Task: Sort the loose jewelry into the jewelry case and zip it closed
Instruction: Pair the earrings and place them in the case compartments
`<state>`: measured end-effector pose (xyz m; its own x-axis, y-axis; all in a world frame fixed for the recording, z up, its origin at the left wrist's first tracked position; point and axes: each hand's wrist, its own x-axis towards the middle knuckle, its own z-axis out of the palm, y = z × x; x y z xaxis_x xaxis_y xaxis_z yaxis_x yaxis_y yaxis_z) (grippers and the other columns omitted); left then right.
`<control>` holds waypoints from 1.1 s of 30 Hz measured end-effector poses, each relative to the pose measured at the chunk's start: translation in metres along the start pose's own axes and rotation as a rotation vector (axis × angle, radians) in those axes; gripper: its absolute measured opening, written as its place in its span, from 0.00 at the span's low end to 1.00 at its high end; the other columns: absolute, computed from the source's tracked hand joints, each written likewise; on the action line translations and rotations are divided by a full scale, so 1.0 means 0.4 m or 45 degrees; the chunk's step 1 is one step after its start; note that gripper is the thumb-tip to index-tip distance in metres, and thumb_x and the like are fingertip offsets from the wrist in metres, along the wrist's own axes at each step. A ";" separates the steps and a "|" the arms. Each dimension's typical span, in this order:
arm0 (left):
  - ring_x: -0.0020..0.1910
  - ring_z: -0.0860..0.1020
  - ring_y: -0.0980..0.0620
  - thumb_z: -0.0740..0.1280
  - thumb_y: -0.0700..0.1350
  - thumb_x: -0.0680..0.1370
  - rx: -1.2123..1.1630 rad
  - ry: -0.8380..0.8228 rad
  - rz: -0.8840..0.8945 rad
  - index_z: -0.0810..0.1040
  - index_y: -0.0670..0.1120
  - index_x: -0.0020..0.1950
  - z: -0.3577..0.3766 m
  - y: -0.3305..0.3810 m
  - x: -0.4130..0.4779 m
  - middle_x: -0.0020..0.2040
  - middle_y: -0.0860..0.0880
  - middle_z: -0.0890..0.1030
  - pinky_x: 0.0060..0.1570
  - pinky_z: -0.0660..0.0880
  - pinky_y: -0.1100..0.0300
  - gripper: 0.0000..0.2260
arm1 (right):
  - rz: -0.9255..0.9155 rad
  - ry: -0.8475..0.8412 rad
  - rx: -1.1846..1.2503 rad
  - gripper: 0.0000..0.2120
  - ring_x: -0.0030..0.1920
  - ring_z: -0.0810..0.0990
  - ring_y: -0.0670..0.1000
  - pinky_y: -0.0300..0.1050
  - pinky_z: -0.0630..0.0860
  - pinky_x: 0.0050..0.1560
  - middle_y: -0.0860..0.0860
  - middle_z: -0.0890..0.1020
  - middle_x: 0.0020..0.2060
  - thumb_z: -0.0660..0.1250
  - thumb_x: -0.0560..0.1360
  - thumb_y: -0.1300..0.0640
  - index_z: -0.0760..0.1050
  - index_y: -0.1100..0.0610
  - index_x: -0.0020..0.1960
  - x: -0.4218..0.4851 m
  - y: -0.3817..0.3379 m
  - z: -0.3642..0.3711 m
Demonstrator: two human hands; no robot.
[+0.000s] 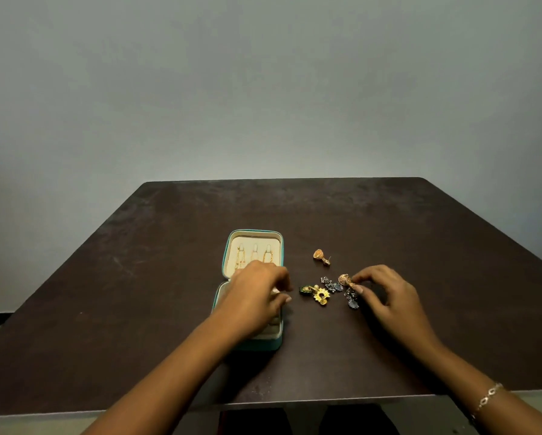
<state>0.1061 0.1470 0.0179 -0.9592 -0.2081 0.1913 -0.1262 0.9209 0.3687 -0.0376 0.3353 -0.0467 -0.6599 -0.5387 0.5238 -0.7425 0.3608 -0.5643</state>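
Gold domed earring (345,280): pinched at the stem by right hand (386,296), thumb + forefinger; dome points left toward teal jewelry case (254,240), lying open w/ loose cluster (320,295) between. Left hand (254,296) over case's near tray, fingers curled; whether holding anything, can't tell. 2nd gold earring (321,256) farther back, apart. Dark brown table (420,230); grey wall (263,89).
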 end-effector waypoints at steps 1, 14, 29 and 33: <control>0.58 0.72 0.52 0.64 0.47 0.77 0.028 -0.018 0.038 0.77 0.48 0.54 0.013 0.008 0.010 0.54 0.52 0.79 0.57 0.67 0.57 0.08 | -0.064 -0.031 -0.036 0.04 0.48 0.75 0.44 0.31 0.69 0.48 0.46 0.78 0.44 0.66 0.72 0.57 0.78 0.52 0.45 -0.002 0.002 0.003; 0.58 0.72 0.48 0.62 0.46 0.76 0.419 -0.086 0.146 0.78 0.52 0.53 0.096 0.034 0.149 0.53 0.49 0.81 0.63 0.58 0.58 0.09 | -0.736 -0.314 -0.425 0.16 0.55 0.78 0.53 0.44 0.77 0.53 0.52 0.81 0.51 0.56 0.72 0.58 0.78 0.55 0.55 -0.007 -0.027 0.044; 0.54 0.75 0.43 0.61 0.45 0.74 0.464 -0.099 0.144 0.74 0.44 0.50 0.104 0.054 0.142 0.51 0.44 0.80 0.62 0.63 0.55 0.07 | -0.422 0.082 0.054 0.09 0.44 0.77 0.45 0.31 0.71 0.46 0.50 0.81 0.43 0.68 0.68 0.66 0.77 0.56 0.46 -0.017 -0.019 0.036; 0.50 0.74 0.44 0.64 0.44 0.73 0.128 -0.108 0.064 0.73 0.47 0.45 0.103 0.043 0.137 0.46 0.44 0.80 0.54 0.71 0.52 0.02 | -0.310 0.102 0.168 0.06 0.42 0.77 0.42 0.34 0.73 0.42 0.48 0.79 0.41 0.66 0.71 0.64 0.78 0.56 0.45 -0.015 -0.026 0.030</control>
<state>0.0410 0.1652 -0.0028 -0.9824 -0.1364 0.1278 -0.0984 0.9588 0.2666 -0.0245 0.3256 -0.0519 -0.4746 -0.5339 0.6998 -0.8623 0.1227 -0.4913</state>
